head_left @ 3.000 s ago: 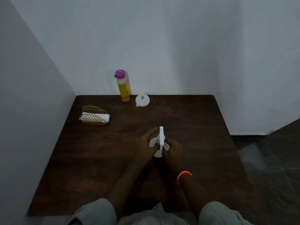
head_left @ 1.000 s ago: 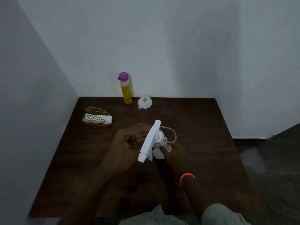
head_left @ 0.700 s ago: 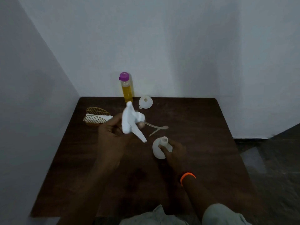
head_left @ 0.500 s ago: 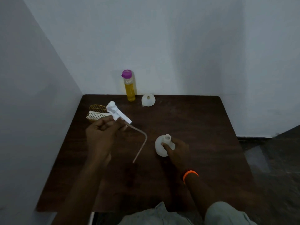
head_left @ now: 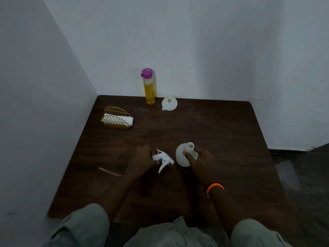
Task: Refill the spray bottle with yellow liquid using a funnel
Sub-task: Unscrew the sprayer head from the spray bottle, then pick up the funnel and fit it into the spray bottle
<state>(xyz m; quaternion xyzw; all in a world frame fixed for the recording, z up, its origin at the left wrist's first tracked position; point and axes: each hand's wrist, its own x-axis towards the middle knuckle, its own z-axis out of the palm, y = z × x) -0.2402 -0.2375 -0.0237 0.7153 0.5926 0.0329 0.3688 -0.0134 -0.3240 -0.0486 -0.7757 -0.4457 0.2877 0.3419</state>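
The white spray bottle [head_left: 181,154] stands upright near the table's middle front, its neck uncapped. My right hand [head_left: 199,160] grips its side. Just left of it, my left hand [head_left: 142,161] holds the white trigger spray head [head_left: 162,158] low over the table, and the dip tube [head_left: 109,171] sticks out to the left. At the back wall stands a clear bottle of yellow liquid [head_left: 149,91] with a purple cap. The white funnel [head_left: 169,103] lies right beside it on the table.
A gold wire holder with white napkins [head_left: 116,118] sits at the back left of the dark wooden table [head_left: 222,139]. Walls close in the table at the left and back. The table's right edge drops to a dark floor.
My left hand lifted the spray head with its tube off the bottle, swung it up to the left, then brought it down beside the bottle. My right hand stayed on the bottle.
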